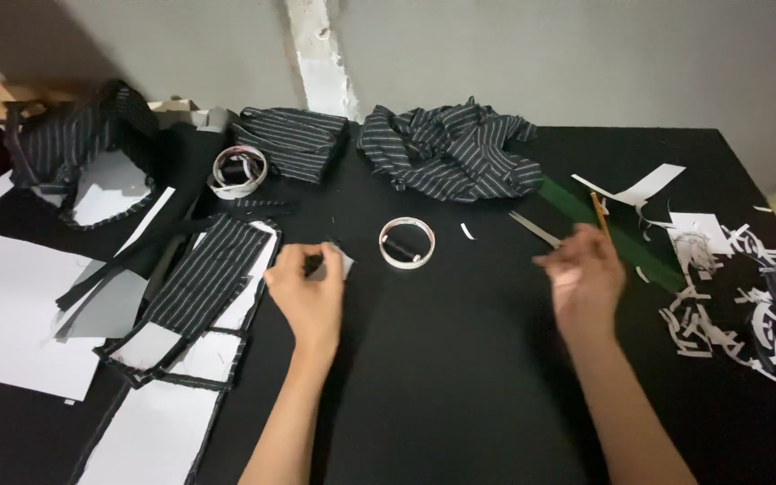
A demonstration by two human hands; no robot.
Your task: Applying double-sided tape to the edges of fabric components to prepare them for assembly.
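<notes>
My left hand [307, 292] rests on the black table [460, 377] and pinches a small dark and white scrap [334, 260] next to a striped black fabric piece on white paper [199, 287]. A white tape ring [407, 242] lies just right of it. My right hand [583, 280] is blurred over the table, with a thin yellow pencil [600, 214] rising from its fingers. Scissors [533, 228] lie on the table just left of that hand, beside a dark green ruler [617, 235].
Crumpled striped fabric [449, 148] and a folded striped piece [291, 139] lie at the back by the grey wall. A second tape roll [239, 171] sits back left. White paper sheets [11, 305] cover the left; paper and fabric cuttings [738, 305] litter the right.
</notes>
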